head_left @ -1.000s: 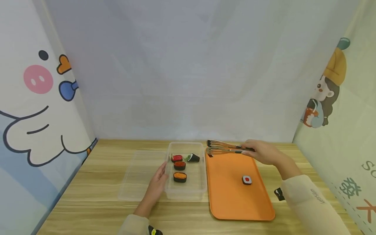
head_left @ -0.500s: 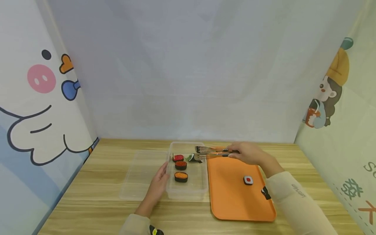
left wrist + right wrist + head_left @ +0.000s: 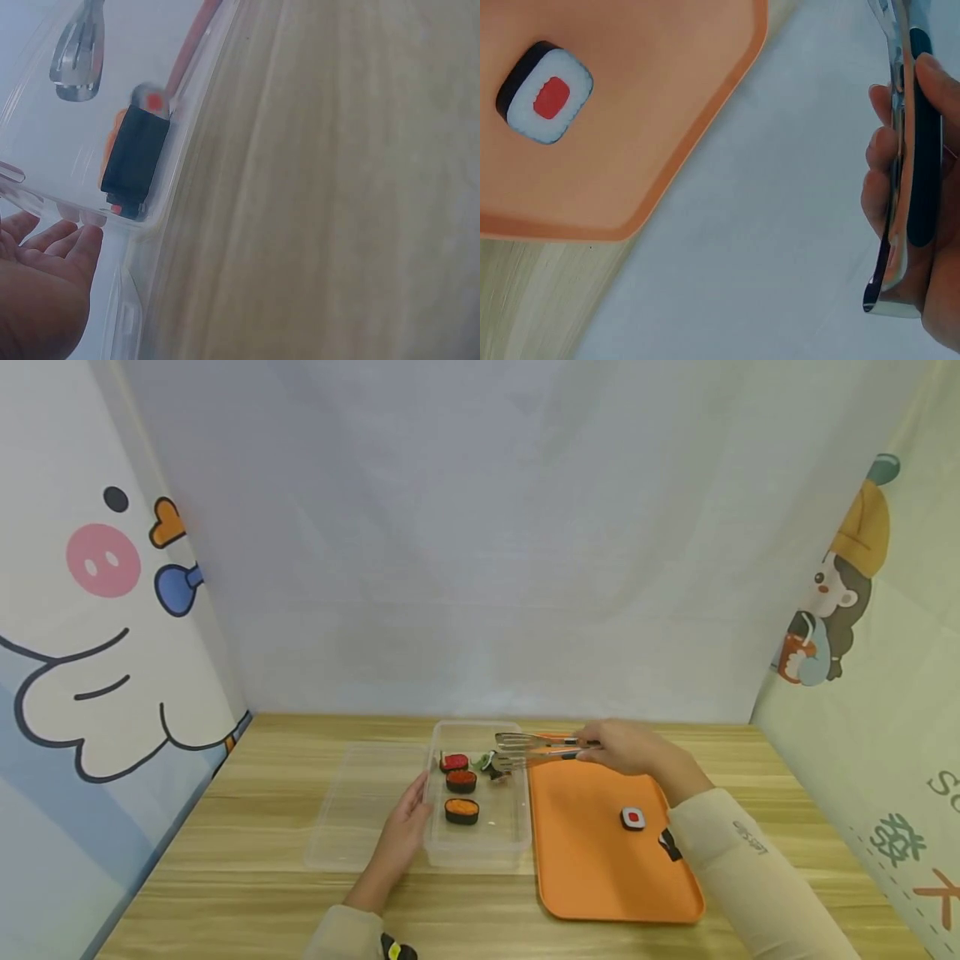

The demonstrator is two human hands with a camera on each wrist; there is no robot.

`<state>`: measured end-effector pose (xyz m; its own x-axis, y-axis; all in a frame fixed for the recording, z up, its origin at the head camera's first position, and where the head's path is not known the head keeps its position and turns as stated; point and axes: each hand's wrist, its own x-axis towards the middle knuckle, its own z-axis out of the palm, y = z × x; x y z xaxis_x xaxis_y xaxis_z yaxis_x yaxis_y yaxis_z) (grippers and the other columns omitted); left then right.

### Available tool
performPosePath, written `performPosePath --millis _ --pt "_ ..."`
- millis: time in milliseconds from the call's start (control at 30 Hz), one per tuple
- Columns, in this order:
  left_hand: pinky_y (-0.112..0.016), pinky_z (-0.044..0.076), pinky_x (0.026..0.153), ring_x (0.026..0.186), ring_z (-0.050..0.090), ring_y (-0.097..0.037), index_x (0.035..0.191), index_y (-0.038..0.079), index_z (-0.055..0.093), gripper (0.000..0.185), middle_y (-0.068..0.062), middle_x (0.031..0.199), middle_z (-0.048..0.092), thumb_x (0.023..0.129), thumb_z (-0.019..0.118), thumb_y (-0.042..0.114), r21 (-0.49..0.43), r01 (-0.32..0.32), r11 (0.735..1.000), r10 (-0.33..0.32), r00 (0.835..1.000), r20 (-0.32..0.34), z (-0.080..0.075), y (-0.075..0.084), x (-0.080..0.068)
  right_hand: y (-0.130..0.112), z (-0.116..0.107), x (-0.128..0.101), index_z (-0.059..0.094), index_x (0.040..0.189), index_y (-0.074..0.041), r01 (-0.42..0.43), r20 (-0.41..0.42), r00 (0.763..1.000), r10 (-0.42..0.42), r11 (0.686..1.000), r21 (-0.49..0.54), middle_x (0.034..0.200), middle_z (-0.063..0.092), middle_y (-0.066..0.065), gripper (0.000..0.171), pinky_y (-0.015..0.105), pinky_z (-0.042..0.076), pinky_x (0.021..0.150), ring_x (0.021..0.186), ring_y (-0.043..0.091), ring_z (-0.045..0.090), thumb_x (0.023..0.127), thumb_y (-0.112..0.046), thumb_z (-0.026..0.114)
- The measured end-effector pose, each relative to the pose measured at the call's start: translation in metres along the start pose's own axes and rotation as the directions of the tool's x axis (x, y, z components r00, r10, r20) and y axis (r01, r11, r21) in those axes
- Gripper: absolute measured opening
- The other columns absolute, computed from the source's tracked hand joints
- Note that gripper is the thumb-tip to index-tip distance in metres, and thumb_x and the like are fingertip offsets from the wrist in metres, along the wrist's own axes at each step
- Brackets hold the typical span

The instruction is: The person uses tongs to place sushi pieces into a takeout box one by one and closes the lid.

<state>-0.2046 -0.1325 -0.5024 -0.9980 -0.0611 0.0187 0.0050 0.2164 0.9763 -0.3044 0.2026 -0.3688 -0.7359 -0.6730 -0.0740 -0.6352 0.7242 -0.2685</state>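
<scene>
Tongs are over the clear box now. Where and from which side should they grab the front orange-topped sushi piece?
Probably grip the orange-topped sushi across its dark wrapped sides, coming from above with the tongs in the right hand. It sits upright and apart from the red-topped piece behind it, and the clear box walls block any sideways approach. The left hand rests against the box's left wall.
</scene>
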Motion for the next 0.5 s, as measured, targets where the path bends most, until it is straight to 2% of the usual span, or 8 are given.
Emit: performPosePath --millis 133,200,267,300,500 --pt "-0.050 0.022 0.113 0.138 0.028 -0.039 0.153 0.007 0.030 0.053 -0.023 0.152 0.030 0.102 0.043 0.012 -0.005 -0.001 1.000 0.001 1.000 0.001 0.001 0.000 0.000 0.003 -0.005 -0.006 0.060 0.128 0.000 -0.025 -0.016 1.000 0.025 0.999 0.029 0.118 0.063 0.013 0.036 0.048 0.051 0.085 0.102 0.030 0.061 0.100 -0.021 0.058" --pt "-0.050 0.022 0.113 0.138 0.028 -0.039 0.153 0.007 0.030 0.053 -0.023 0.152 0.030 0.101 0.043 0.012 -0.005 0.000 1.000 0.000 1.000 0.001 0.002 0.000 -0.001 0.008 -0.006 -0.011 0.060 0.128 0.000 -0.023 -0.033 0.999 0.025 0.999 0.036 0.118 0.063 0.013 0.035 0.048 0.051 0.085 0.102 0.030 0.061 0.100 -0.021 0.058" --pt "-0.051 0.022 0.113 0.138 0.028 -0.040 0.153 0.008 0.030 0.053 -0.023 0.152 0.030 0.101 0.043 0.012 -0.002 0.000 1.000 0.000 1.000 0.002 0.002 0.000 -0.001 0.014 -0.007 -0.017 0.063 0.122 -0.003 -0.005 -0.051 0.999 0.007 0.999 0.049 0.112 0.064 0.010 0.029 0.045 0.052 0.080 0.095 0.026 0.061 0.099 -0.019 0.058" --pt "-0.051 0.022 0.113 0.138 0.028 -0.040 0.153 0.008 0.030 0.054 -0.023 0.152 0.030 0.102 0.043 0.012 0.002 0.001 1.000 -0.001 1.000 0.002 0.002 0.000 -0.001 0.017 -0.008 -0.021 0.062 0.124 -0.001 0.003 -0.062 0.998 0.000 0.999 0.050 0.116 0.063 0.012 0.031 0.046 0.052 0.082 0.098 0.028 0.061 0.099 -0.019 0.059" --pt "-0.050 0.021 0.113 0.138 0.028 -0.039 0.153 0.007 0.030 0.054 -0.022 0.152 0.030 0.101 0.043 0.012 0.001 0.007 1.000 -0.007 1.000 -0.003 0.002 0.003 -0.001 0.033 -0.012 -0.046 0.065 0.108 -0.004 0.005 -0.092 0.996 0.000 0.998 0.061 0.095 0.061 0.004 0.019 0.039 0.049 0.068 0.079 0.017 0.056 0.099 -0.019 0.059"
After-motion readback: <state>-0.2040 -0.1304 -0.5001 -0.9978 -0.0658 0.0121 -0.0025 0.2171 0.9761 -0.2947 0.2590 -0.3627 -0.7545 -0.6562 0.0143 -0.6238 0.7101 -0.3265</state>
